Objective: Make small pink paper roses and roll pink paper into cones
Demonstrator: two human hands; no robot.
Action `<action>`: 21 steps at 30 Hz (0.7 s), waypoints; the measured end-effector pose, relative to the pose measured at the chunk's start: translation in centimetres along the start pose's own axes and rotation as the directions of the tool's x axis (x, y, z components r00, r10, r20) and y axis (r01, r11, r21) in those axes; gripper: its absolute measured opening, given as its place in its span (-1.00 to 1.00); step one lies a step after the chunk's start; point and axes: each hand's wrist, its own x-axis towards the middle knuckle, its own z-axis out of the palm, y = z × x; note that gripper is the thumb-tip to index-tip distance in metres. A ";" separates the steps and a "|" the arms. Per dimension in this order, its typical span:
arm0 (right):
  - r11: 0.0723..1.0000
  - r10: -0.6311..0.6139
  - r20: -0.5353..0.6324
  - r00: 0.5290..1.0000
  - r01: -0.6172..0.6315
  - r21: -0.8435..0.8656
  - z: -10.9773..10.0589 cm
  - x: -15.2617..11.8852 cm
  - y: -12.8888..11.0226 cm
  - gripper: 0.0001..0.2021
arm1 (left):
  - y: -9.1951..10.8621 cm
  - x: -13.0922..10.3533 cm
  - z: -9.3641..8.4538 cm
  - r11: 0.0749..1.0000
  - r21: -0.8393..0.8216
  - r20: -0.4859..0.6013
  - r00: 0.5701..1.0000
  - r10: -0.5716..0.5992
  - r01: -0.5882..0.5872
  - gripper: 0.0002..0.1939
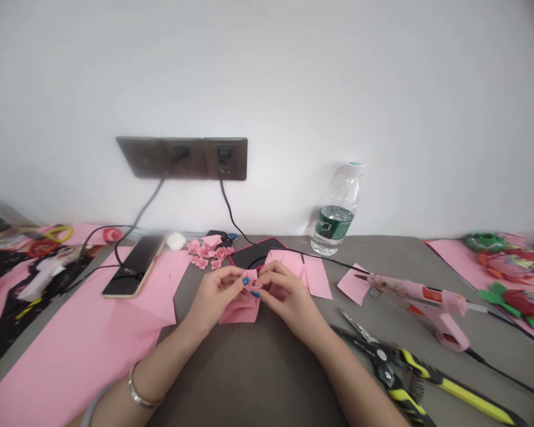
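Note:
My left hand (225, 290) and my right hand (285, 293) meet at the middle of the table, thumbs close together. Between them is a small folded piece of pink paper (251, 275), pinched by the fingers of both hands; its exact shape is partly hidden. Just below the fingers lies a pink paper sheet (239, 314). More pink paper squares (318, 276) rest behind my right hand. Beyond my left hand sits a cluster of small pink paper roses (203, 252).
A pink glue gun (420, 296) and yellow-handled pliers (382, 356) lie at right. A water bottle (338, 213) stands by the wall. At left, a phone (136, 267) with a cable rests on large pink paper (84, 350). Paper flowers (516, 267) lie far right.

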 end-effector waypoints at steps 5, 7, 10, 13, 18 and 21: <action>0.976 -0.090 0.098 0.991 0.107 -0.189 -0.4 -0.1 -0.8 -0.85 | -0.4 0.1 -0.2 0.998 -0.029 0.019 0.998 -0.061 0.061 -0.65; 0.976 -0.081 0.083 0.993 0.096 -0.194 -0.3 -0.1 -0.8 -0.86 | -0.4 0.1 -0.2 0.998 -0.030 0.024 0.998 -0.056 0.056 -0.63; 0.994 -0.029 0.028 0.999 0.032 -0.105 0.0 -0.1 -0.5 -0.91 | -0.2 0.1 -0.1 1.000 0.015 0.021 1.000 -0.006 0.005 -0.64; 0.998 0.057 -0.032 0.998 -0.056 0.012 0.4 -0.1 -0.2 -0.91 | 0.2 -0.1 0.0 0.995 0.092 0.008 0.999 0.046 -0.046 -0.68; 0.967 0.140 -0.048 0.989 -0.127 0.219 0.7 -0.1 0.0 -0.76 | 0.4 -0.3 0.1 0.992 0.119 0.027 0.999 0.045 -0.048 -0.70; 0.959 0.148 -0.038 0.988 -0.134 0.250 0.5 -0.1 -0.1 -0.79 | 0.3 -0.2 0.1 0.982 0.177 0.010 0.998 0.068 -0.069 -0.74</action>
